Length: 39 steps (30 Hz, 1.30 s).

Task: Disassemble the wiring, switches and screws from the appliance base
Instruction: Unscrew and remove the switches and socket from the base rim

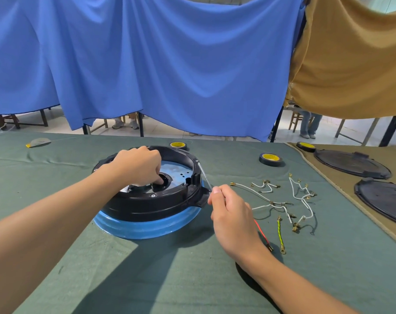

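The round appliance base (147, 209), black on top with a blue rim below, lies upside down on the green cloth. My left hand (138, 165) reaches into it with fingers curled down at the black centre fitting (164, 180); what the fingertips hold is hidden. My right hand (232, 214) is beside the base's right edge and pinches a thin white wire (204, 174) that runs up to the base's rim. Loose white wires with brass terminals (281, 200), a yellow-green wire (280, 233) and a red wire (261, 232) lie to the right.
Two rolls of black tape (270, 159) (179, 145) sit behind the base, a third (306, 146) on the brown cloth. Two black round covers (351, 164) (383, 200) lie at the far right. A grey-yellow scrap (38, 142) lies far left. Blue and brown curtains hang behind.
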{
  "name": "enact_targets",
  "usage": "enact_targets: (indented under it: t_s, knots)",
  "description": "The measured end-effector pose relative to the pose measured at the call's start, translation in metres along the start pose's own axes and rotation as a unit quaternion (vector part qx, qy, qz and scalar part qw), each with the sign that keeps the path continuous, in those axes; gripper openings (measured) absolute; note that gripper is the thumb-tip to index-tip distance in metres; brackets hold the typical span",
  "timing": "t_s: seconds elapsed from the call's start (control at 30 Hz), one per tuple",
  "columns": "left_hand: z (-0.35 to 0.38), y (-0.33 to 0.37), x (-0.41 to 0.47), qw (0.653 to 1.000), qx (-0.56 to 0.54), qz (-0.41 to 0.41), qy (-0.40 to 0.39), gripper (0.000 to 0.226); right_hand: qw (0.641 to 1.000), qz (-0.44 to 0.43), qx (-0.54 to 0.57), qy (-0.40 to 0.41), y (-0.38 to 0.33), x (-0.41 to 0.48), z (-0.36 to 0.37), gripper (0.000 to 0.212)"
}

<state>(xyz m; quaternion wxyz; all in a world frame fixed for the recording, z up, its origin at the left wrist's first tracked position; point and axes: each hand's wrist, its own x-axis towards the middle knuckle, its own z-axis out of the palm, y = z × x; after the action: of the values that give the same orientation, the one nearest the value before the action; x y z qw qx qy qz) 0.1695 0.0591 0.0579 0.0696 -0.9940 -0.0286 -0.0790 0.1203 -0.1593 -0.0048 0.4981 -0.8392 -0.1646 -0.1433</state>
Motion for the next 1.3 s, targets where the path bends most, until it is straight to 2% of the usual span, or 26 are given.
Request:
enact_targets:
  t_s: [0.1,0.3,0.4,0.53,0.63,0.7,0.77,0.9,0.97,1.03,1.07,1.13,1.2,1.3]
  knots:
    - [0.002,0.002,0.001,0.999,0.017,0.014,0.026,0.017,1.000,-0.003,0.003,0.003,0.001,0.000,0.000,0.036]
    - [-0.001,0.006,0.000,1.000,0.019,0.012,0.012,0.004,1.000,-0.004,0.000,0.000,0.001,0.000,0.001,0.035]
    - [-0.008,0.006,-0.001,0.999,0.026,0.003,0.043,0.008,1.000,0.006,0.024,-0.003,0.002,-0.001,0.000,0.035]
    - [-0.033,0.008,-0.002,0.996,-0.030,0.002,0.086,0.011,0.990,0.049,0.133,-0.008,-0.002,0.001,-0.005,0.041]
    - [-0.056,0.022,-0.009,0.982,-0.144,0.045,0.116,0.015,0.973,0.092,0.210,0.011,-0.008,0.009,-0.008,0.035]
    - [-0.066,0.038,-0.017,0.957,-0.246,0.088,0.129,0.014,0.951,0.138,0.277,0.017,-0.013,0.018,-0.013,0.028]
    - [-0.070,0.055,-0.024,0.931,-0.313,0.127,0.139,0.011,0.912,0.198,0.359,-0.002,-0.017,0.028,-0.024,0.019]
    - [-0.059,0.085,-0.035,0.902,-0.366,0.177,0.144,0.007,0.808,0.296,0.497,-0.110,-0.013,0.040,-0.045,0.031]
    - [-0.051,0.094,-0.037,0.899,-0.373,0.180,0.142,0.006,0.785,0.305,0.521,-0.142,-0.006,0.044,-0.050,0.027]
    - [-0.042,0.097,-0.036,0.911,-0.346,0.174,0.141,0.007,0.802,0.303,0.496,-0.138,-0.002,0.048,-0.055,0.022]
    - [-0.038,0.097,-0.036,0.922,-0.320,0.168,0.140,0.009,0.834,0.289,0.454,-0.121,0.001,0.050,-0.057,0.019]
    - [-0.031,0.095,-0.038,0.947,-0.246,0.154,0.137,0.014,0.920,0.219,0.318,-0.059,0.005,0.053,-0.061,0.010]
    - [-0.023,0.093,-0.041,0.963,-0.182,0.147,0.134,0.021,0.975,0.135,0.178,-0.009,0.012,0.058,-0.068,0.007]
    - [-0.011,0.087,-0.046,0.969,-0.145,0.158,0.120,0.025,0.996,0.086,-0.009,-0.019,0.022,0.065,-0.080,0.019]
